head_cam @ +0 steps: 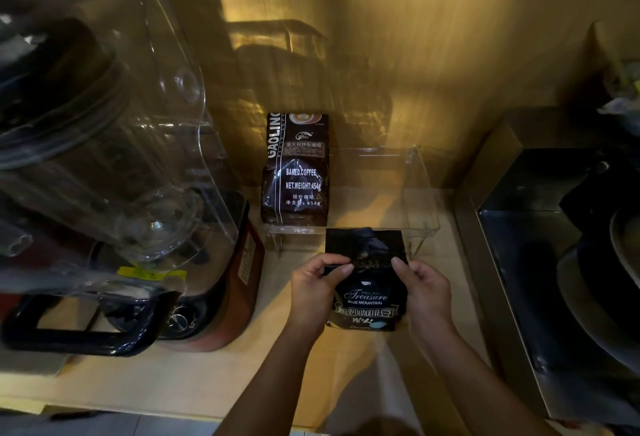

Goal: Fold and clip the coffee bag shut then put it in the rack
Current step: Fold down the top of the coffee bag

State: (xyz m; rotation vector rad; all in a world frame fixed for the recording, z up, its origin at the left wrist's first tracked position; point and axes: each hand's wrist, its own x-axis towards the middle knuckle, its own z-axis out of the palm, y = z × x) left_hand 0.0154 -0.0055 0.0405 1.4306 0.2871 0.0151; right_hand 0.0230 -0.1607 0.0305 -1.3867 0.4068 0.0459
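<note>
You have one view only, from the camera on your head, wide-angle and bending lines near the edges. It looks forward and steeply down onto the surface (194, 383), facing the back wall. Your forearms enter from the bottom edge and both hands sit close, low of centre. The clear rack (420, 193) lies just beyond them, mid-frame, with a blender (114, 144) looming large at left.
</note>
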